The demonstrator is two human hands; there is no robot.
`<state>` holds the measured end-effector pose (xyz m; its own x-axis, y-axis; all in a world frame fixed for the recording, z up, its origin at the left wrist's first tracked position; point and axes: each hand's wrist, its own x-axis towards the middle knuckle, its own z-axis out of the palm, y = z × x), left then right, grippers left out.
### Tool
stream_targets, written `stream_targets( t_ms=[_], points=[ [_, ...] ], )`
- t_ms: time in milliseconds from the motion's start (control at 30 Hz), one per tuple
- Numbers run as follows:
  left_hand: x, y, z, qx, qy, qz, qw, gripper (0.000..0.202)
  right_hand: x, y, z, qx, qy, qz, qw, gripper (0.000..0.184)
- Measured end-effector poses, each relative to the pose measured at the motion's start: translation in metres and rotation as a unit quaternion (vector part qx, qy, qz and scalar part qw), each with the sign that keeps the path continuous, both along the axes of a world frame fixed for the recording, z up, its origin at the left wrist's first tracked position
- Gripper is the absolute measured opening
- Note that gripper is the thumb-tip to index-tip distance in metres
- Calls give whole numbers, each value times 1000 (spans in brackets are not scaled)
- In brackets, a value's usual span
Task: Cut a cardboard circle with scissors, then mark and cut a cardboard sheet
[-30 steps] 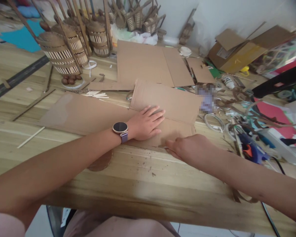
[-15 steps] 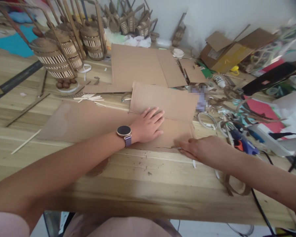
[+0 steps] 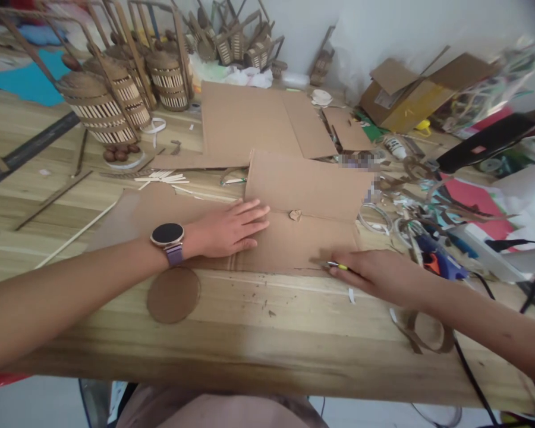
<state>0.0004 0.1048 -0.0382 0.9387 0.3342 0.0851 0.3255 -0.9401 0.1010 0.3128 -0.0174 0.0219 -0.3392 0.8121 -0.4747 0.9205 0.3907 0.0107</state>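
Observation:
My left hand (image 3: 234,229), with a watch at the wrist, lies flat on a large folded sheet of cardboard (image 3: 289,246), fingers spread. Near the sheet's lower right edge, my right hand (image 3: 361,267) is closed around a craft knife (image 3: 337,265) with a yellow-and-black handle. Its metal tip points left, close above or touching the cardboard; contact cannot be made out. A small torn patch (image 3: 295,216) shows on the fold line between the hands. Below my left wrist, a round cardboard disc (image 3: 173,295) rests on the wooden table.
Basket-like lanterns (image 3: 96,107) stand at the left back. More cardboard (image 3: 249,116) lies behind the sheet. On the right are a blue glue gun (image 3: 439,255), a black speaker (image 3: 485,142), paper scraps, a cable and an open carton (image 3: 428,89). Thin light sticks (image 3: 163,178) lie behind the sheet.
My left hand has slid left, uncovering the torn patch and the disc. The cardboard sheet has shifted slightly right. My right hand has moved slightly right, and the knife shows more clearly.

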Motion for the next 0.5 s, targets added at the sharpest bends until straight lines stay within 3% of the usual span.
stream_targets(
  t_ms=[133,267,500],
  points=[
    [-3,-5,-8,0,15,19,1000,56,-58,10,6,-11,-2,52,999,27],
    [2,-8,-7,3,11,18,1000,56,-104,21,9,-5,-21,83,996,23],
    [1,-9,-7,13,-4,23,1000,55,-116,28,11,-5,-36,86,996,25]
  ],
)
